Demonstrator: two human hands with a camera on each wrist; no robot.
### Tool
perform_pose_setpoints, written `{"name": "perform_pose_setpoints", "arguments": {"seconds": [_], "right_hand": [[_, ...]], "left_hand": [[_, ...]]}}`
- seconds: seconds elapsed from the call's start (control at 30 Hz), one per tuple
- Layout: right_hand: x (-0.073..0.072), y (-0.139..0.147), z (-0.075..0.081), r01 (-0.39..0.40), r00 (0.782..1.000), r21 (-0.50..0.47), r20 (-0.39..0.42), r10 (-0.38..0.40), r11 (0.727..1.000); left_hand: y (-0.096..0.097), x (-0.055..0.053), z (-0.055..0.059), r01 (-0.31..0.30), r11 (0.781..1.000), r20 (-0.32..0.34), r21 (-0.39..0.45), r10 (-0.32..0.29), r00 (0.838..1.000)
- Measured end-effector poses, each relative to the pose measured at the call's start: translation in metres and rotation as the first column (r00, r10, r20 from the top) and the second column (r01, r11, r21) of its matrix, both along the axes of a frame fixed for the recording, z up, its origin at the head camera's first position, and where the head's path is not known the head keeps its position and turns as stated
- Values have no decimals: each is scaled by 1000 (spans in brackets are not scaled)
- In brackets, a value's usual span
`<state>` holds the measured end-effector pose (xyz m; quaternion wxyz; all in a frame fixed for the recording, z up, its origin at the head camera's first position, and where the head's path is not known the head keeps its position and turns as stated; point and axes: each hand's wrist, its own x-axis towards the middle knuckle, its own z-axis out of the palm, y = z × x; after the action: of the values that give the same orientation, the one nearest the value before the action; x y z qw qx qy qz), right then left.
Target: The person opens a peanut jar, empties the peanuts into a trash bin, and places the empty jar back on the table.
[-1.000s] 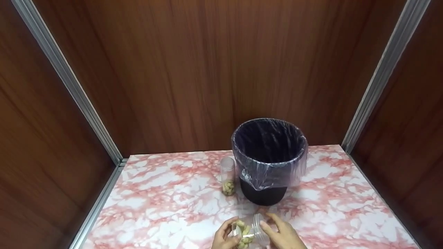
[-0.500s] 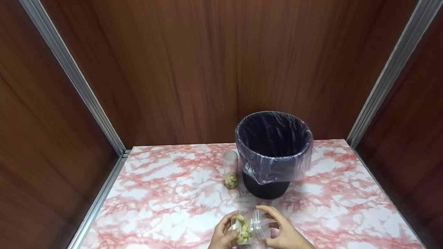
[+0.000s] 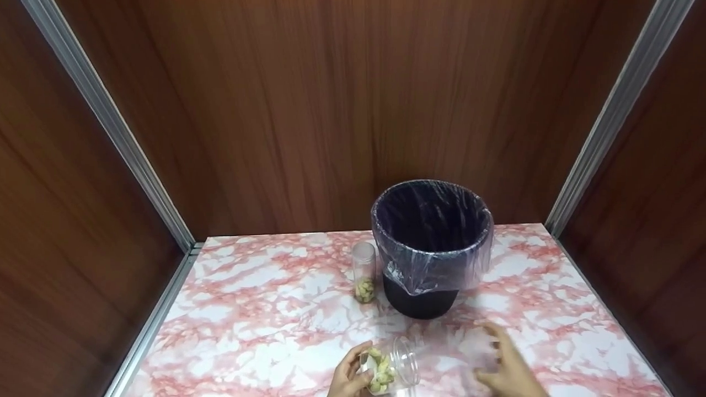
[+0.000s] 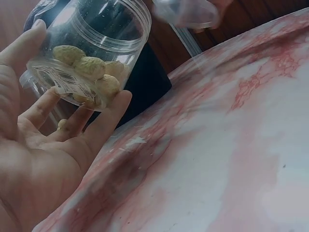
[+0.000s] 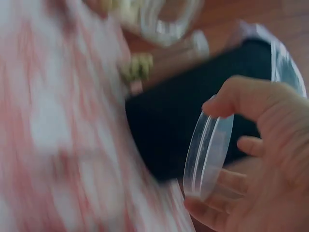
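Note:
My left hand (image 3: 349,374) grips a clear plastic jar (image 3: 394,361) by its base end, tilted on its side with the open threaded mouth to the right. Peanuts in shells (image 4: 87,67) lie inside near the base, and a barcode label (image 4: 65,82) shows on the bottom. Away to the right, my right hand (image 3: 510,364) pinches a clear round lid (image 5: 207,154) by its edge between thumb and fingers. The lid is apart from the jar; in the head view it is blurred and barely shows.
A black trash bin (image 3: 419,303) lined with a thin translucent bag (image 3: 433,270) stands behind the hands. Left of it is a tall clear jar (image 3: 364,273) with peanuts at its bottom. Wood panels (image 3: 331,121) enclose the marbled red-and-white tabletop (image 3: 265,320).
The lid has come off the jar. My right hand has moved to the right with it, while my left hand keeps hold of the jar. The head view has shifted slightly.

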<state>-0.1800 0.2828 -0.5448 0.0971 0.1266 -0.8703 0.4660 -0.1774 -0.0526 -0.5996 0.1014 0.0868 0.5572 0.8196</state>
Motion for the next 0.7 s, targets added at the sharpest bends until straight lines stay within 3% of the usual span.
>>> {"name": "perform_pose_setpoints", "arguments": {"seconds": [0.1,0.2,0.47,0.6,0.7], "right_hand": [[-2,25,1,108,994,118,-40,-103,987],[-6,46,2,152,988,210,-54,-144,966],[-15,81,-16,147,985,352,35,-171,924],[-15,90,-25,144,969,442,120,-218,885],[-14,94,-31,147,953,499,159,-257,854]], "left_hand": [[-2,0,2,-4,1000,14,21,4,1000],[-4,0,4,-5,999,27,50,3,1000],[-5,0,0,18,999,-43,36,-16,999],[-5,1,-2,21,999,-20,36,-20,1000],[-6,2,-4,44,996,-45,75,-41,998]]}}
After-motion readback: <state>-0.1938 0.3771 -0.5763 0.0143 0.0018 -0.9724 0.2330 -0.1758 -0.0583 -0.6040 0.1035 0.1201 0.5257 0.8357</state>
